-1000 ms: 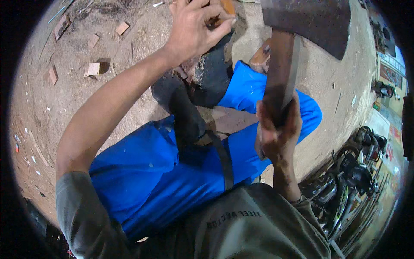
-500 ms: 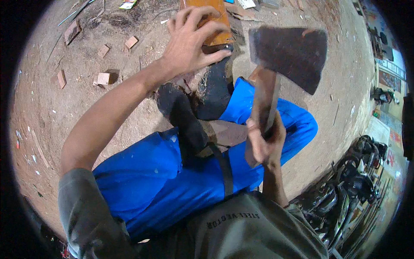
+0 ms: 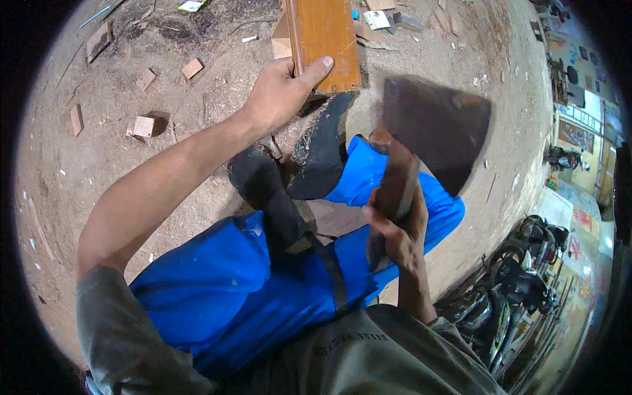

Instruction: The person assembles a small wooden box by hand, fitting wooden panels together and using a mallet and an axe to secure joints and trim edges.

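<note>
An orange-brown varnished wooden board (image 3: 327, 43) points away from me beyond my feet. My left hand (image 3: 280, 92) is closed on the left side of its near end, thumb lying on the top face and fingers out of sight below. In my right hand (image 3: 403, 227) is the wooden handle of an axe (image 3: 436, 128). Its broad dark head is raised to the right of the board and apart from it, slightly blurred by motion. Below the board's near end are my dark-covered feet (image 3: 322, 141).
Small wood blocks (image 3: 143, 126) and offcuts (image 3: 191, 68) lie scattered on the dusty ground at left. A white scrap (image 3: 378, 20) lies right of the board's far part. Motorcycles (image 3: 520, 283) stand along the right. My blue-trousered legs (image 3: 217, 270) are folded close beneath the axe.
My left hand has gone from spread over the board's near end to gripping its left side. The axe has come down a little in my right hand. More of the board shows.
</note>
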Available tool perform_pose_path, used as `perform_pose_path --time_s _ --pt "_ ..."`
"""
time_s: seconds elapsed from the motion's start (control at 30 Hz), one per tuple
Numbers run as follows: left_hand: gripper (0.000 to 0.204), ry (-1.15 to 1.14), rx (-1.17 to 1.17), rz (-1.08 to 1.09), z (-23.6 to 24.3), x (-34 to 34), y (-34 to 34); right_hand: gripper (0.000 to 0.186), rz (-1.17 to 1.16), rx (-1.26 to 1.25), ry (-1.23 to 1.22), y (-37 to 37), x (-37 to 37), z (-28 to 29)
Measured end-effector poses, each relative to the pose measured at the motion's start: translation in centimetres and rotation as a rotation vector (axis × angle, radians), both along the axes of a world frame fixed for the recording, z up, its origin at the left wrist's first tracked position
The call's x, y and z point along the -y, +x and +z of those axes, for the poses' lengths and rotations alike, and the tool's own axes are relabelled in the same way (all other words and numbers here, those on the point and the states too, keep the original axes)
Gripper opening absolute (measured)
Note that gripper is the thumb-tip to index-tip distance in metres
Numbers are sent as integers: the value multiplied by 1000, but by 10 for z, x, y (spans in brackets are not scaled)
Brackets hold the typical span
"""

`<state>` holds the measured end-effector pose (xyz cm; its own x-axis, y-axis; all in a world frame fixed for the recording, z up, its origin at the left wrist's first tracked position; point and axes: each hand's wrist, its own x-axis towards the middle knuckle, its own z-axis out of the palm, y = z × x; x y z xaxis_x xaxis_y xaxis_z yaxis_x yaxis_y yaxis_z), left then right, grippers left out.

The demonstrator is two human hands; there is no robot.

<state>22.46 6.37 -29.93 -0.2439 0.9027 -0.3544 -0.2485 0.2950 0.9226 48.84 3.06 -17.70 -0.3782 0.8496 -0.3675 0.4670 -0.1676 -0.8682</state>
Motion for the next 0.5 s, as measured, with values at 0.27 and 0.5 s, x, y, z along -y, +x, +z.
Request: perform_pose_path --time_s 0.27,0.5 --pt "50 92 67 74 0 3 13 26 -15 236 -148 -15 -16 -7" --pt "41 151 -119 145 5 4 18 27 -66 -185 69 -9 0 -4"
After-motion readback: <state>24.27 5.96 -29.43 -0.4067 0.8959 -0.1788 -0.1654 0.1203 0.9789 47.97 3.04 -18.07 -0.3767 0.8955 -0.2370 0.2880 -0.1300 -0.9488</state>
